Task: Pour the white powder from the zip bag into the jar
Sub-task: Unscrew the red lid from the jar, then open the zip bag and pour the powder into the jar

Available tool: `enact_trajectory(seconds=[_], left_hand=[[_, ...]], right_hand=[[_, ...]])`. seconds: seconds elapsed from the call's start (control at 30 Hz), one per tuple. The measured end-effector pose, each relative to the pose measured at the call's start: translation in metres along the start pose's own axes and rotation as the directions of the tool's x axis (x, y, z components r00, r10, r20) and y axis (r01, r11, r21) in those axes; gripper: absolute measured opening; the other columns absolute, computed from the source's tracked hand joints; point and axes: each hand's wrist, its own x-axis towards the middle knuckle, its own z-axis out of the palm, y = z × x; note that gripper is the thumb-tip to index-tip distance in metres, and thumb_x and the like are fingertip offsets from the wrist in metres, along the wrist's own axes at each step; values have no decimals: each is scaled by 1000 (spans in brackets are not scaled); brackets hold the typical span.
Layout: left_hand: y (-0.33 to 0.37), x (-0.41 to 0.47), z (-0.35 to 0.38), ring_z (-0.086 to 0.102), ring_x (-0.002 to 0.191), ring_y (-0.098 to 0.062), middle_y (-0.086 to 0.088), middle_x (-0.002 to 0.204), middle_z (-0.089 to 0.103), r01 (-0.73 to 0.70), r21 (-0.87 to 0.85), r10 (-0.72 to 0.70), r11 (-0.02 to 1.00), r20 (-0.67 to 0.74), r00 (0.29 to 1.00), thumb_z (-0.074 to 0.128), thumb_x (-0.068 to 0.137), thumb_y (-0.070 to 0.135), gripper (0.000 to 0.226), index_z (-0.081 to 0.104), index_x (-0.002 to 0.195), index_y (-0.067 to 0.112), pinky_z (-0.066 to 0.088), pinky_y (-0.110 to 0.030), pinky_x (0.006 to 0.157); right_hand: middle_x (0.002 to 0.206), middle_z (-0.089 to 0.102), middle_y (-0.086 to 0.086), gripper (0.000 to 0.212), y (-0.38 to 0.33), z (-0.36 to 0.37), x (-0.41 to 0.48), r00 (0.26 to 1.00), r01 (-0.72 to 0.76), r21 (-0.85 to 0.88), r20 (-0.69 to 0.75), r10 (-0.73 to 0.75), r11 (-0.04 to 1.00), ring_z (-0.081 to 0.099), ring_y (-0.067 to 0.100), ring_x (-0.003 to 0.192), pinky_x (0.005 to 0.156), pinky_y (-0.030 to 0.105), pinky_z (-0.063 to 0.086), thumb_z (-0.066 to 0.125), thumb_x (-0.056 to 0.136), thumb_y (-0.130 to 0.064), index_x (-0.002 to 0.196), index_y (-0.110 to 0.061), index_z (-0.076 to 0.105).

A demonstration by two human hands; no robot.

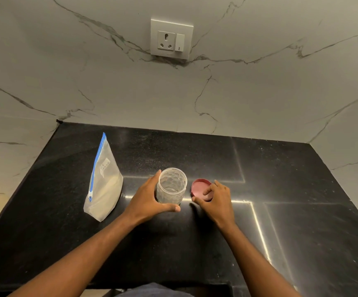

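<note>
Left hand (150, 198) gripped the open, empty jar (171, 186); right hand (215, 199) pinched the lid (198, 186) on the desk (280, 189). Bag (104, 183) stood left of left hand, unopened. Judged soft, floppy, bottom-heavy: grasp near the zip.

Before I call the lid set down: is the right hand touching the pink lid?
Touching. The head view shows the right hand with fingertips resting on the pink lid, which lies beside the jar.

Glossy black stone counter (195, 151); clear faceted plastic jar (171, 186); veined marble wall (88, 82).
</note>
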Motion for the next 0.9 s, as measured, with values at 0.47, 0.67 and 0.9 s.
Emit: enact_trajectory(seconds=[0.47, 0.67, 0.9], left_hand=[[61, -132, -92, 67, 89, 10, 33, 97, 62, -181, 176, 251, 968, -591, 767, 80, 83, 34, 23, 68, 102, 31, 50, 0, 73], [17, -159, -102, 66, 96, 8, 20, 97, 67, 42, 87, 29, 995, -681, 731, 86, 77, 43, 39, 64, 108, 36, 51, -2, 68], [11, -155, -109, 74, 81, -7, 6, 97, 80, 109, 271, 113, 956, -686, 718, 75, 86, 51, 40, 79, 110, 19, 63, -26, 63]], right_hand=[[131, 71, 0, 28, -212, -50, -32, 487, 850, 111, 210, -848, 516, 63, 19, 118, 91, 38, 59, 71, 100, -18, 128, -23, 73], [153, 58, -1, 48, -260, -20, -30, 172, 984, -35, 456, -873, 175, 52, 22, 137, 94, 33, 53, 70, 101, -21, 147, -30, 60], [138, 67, -9, 36, -276, -9, -26, 57, 996, -88, 543, -838, 10, 52, 17, 120, 89, 29, 43, 68, 103, -27, 138, -30, 67]])
